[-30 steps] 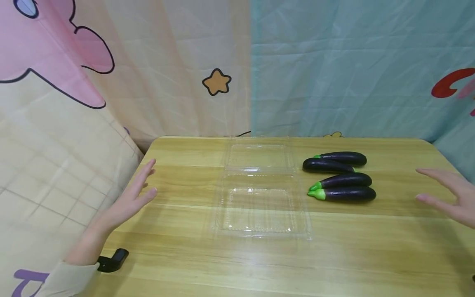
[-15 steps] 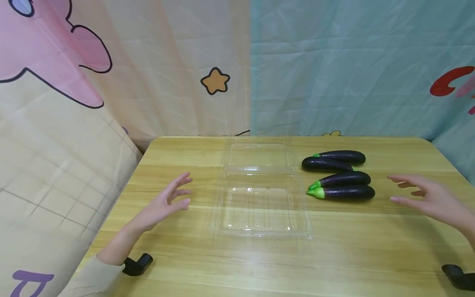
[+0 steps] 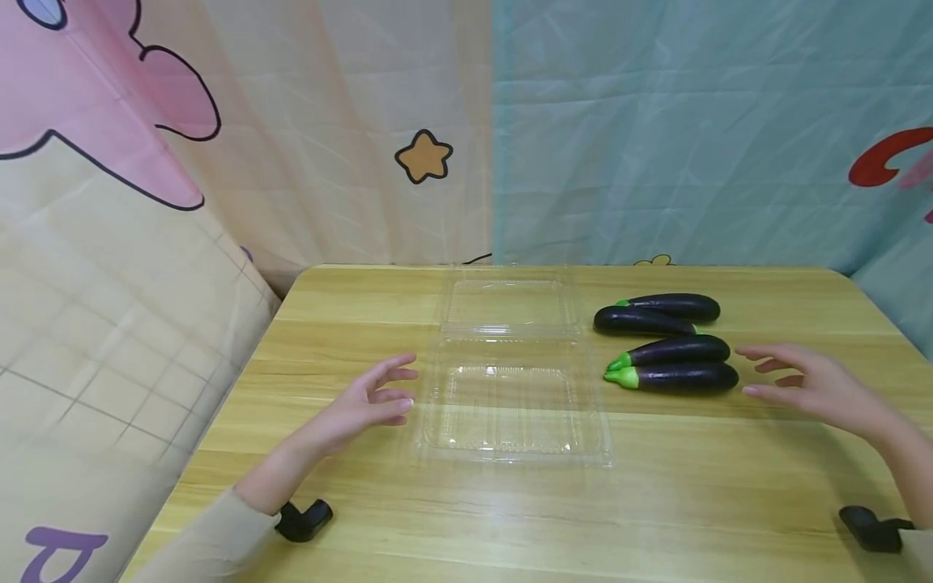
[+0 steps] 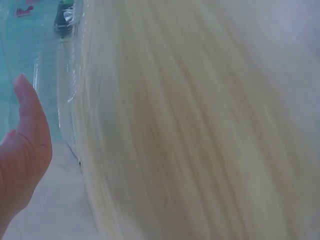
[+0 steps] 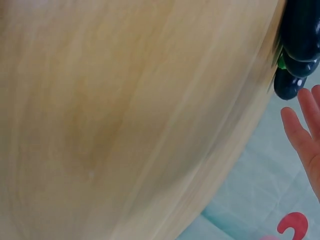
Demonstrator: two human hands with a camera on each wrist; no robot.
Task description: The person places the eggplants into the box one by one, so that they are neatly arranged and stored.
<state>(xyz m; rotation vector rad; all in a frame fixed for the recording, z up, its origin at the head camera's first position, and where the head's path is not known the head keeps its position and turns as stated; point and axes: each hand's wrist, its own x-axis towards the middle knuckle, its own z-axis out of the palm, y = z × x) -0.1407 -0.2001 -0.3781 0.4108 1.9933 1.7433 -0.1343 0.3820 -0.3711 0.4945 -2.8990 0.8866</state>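
A clear plastic clamshell box (image 3: 510, 405) lies opened flat mid-table, its lid (image 3: 508, 301) folded back toward the curtain. To its right are several dark purple eggplants with green stems, two in a back pair (image 3: 645, 321) and two in a front pair (image 3: 688, 377). My left hand (image 3: 370, 403) holds nothing, its fingers loosely bent just left of the box. My right hand (image 3: 809, 380), also holding nothing, has its fingertips near the rounded ends of the front eggplants. In the right wrist view, the fingers (image 5: 297, 132) point toward the eggplants (image 5: 300, 30).
The wooden table (image 3: 656, 502) ends at the back against a printed curtain (image 3: 678, 138), with another patterned cloth (image 3: 95, 324) at the left. A black wrist device (image 3: 304, 520) shows by the left sleeve, and another (image 3: 871, 528) by the right.
Both hands have moved inward over the table, the left toward the box and the right toward the front eggplants. The box and the eggplants have stayed in place.
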